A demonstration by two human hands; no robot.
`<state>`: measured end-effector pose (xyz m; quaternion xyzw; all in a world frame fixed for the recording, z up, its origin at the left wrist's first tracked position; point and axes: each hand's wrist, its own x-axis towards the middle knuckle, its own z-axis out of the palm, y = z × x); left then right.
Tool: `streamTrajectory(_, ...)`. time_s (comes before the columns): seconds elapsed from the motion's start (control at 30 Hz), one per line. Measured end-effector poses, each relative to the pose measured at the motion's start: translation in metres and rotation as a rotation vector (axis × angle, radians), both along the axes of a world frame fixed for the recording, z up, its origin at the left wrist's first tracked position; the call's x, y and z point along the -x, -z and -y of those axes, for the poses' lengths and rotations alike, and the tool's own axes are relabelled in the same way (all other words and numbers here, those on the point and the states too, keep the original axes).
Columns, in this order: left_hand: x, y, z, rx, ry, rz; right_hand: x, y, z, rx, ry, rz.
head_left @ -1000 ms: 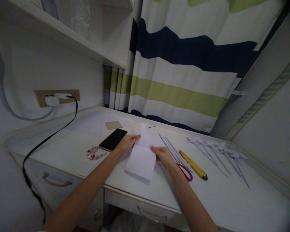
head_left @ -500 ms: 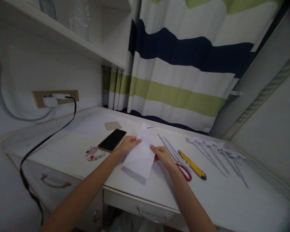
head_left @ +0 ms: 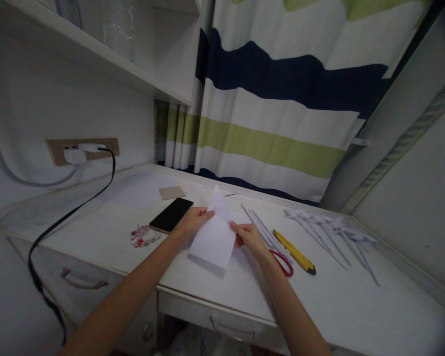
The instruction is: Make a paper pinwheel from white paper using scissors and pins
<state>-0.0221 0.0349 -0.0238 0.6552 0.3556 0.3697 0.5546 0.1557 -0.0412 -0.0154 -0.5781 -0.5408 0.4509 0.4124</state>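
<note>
A folded sheet of white paper (head_left: 212,245) is held up over the desk, its pointed end toward the curtain. My left hand (head_left: 197,217) pinches its left edge, thumb on top. On the right edge, my right hand (head_left: 246,234) grips the paper the same way, its fingers partly hidden beneath. Just left of my left hand lies a black-screened phone (head_left: 171,214). Beyond my right hand are several thin white paper sticks (head_left: 261,227), a red scissor-like handle (head_left: 283,264) partly hidden by my forearm, and a yellow utility knife (head_left: 294,252).
Several white paper flowers or pinwheels on sticks (head_left: 330,230) lie at the right of the white desk (head_left: 356,311). A beaded bracelet (head_left: 144,236) and a beige card (head_left: 172,193) are at left. A black cable (head_left: 72,213) hangs from the wall socket (head_left: 55,151).
Both hands stay on the paper, whose tip has shifted very slightly left. The whole view has also moved a little; nothing else on the desk differs.
</note>
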Motion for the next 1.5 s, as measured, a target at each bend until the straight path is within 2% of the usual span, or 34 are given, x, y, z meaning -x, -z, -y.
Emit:
streamTrajectory(0.27,-0.002,-0.002,0.006,-0.040,0.011,-0.014,0.000,-0.001,-0.001,-0.109,-0.028,0.057)
streamTrajectory(0.4,-0.004,-0.007,0.008,-0.112,-0.013,-0.020,-0.003,0.001,-0.004,-0.160,-0.046,0.151)
streamTrajectory(0.5,0.001,-0.021,0.012,-0.241,-0.125,0.022,-0.013,-0.002,-0.004,-0.183,-0.089,0.273)
streamTrajectory(0.6,0.013,-0.045,0.021,-0.433,-0.235,0.043,-0.027,-0.015,0.000,-0.192,-0.176,0.419)
streamTrajectory(0.67,0.019,-0.061,0.029,-0.540,-0.154,-0.014,-0.035,-0.030,0.004,-0.189,-0.265,0.514)
streamTrajectory(0.77,0.019,-0.075,0.035,-0.583,0.108,-0.171,-0.035,-0.055,0.008,-0.201,-0.393,0.605)
streamTrajectory(0.83,0.012,-0.076,0.036,-0.557,0.260,-0.272,-0.030,-0.070,0.008,-0.201,-0.464,0.631)
streamTrajectory(0.93,0.000,-0.069,0.036,-0.530,0.393,-0.354,-0.020,-0.083,0.007,-0.188,-0.544,0.666)
streamTrajectory(1.03,-0.009,-0.064,0.035,-0.506,0.437,-0.384,-0.017,-0.086,0.004,-0.202,-0.533,0.698)
streamTrajectory(1.23,-0.010,-0.069,0.026,-0.399,0.443,-0.425,-0.029,-0.090,-0.009,-0.257,-0.387,0.680)
streamTrajectory(1.5,-0.017,-0.059,0.021,-0.251,0.545,-0.436,-0.032,-0.078,-0.018,-0.219,-0.446,0.582)
